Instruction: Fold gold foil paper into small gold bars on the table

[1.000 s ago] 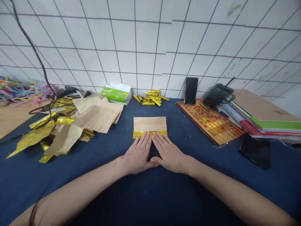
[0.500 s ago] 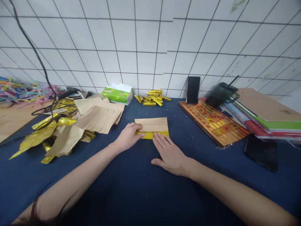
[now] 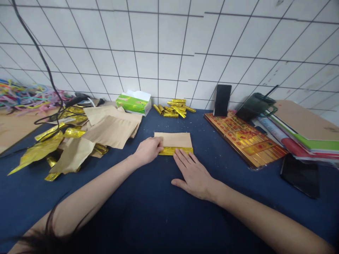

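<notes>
A tan paper sheet (image 3: 175,139) with a gold foil strip rolled along its near edge lies on the dark blue table (image 3: 148,208). My left hand (image 3: 148,150) is curled at the sheet's left end, its fingers closed on the gold rolled edge. My right hand (image 3: 192,173) lies flat with fingers stretched out, the fingertips pressing the right part of the gold edge. Behind the sheet, by the wall, sits a small pile of finished gold rolls (image 3: 174,108).
A heap of tan and gold foil sheets (image 3: 79,135) lies at the left, with a green tissue box (image 3: 133,102) behind it. A printed gold-red pack (image 3: 245,138), a standing phone (image 3: 222,100), stacked folders (image 3: 304,132) and a flat phone (image 3: 300,174) fill the right.
My left hand moved from lying flat beside the right hand to the sheet's left end and curled onto the gold edge. The right hand stayed flat on the edge.
</notes>
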A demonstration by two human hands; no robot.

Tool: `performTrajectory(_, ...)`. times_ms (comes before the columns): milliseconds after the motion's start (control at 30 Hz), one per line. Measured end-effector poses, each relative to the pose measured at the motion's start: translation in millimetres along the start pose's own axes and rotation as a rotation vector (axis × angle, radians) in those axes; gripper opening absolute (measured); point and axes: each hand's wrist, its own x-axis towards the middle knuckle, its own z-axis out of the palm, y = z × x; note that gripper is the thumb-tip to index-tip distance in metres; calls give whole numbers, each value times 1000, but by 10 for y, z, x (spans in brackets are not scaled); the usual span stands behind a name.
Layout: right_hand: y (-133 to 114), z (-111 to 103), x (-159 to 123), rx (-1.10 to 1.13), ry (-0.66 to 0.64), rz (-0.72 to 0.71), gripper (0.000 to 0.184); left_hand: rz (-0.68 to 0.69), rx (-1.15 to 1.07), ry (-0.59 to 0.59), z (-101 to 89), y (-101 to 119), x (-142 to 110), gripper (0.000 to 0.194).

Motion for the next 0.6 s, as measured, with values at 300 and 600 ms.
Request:
performTrajectory(300, -10, -26, 7, 12, -1, 0, 79, 53, 349, 170, 21, 251, -179, 20)
performTrajectory(600, 12, 31, 11, -22, 11, -41, 74, 380, 193, -98, 295, 630, -563, 100)
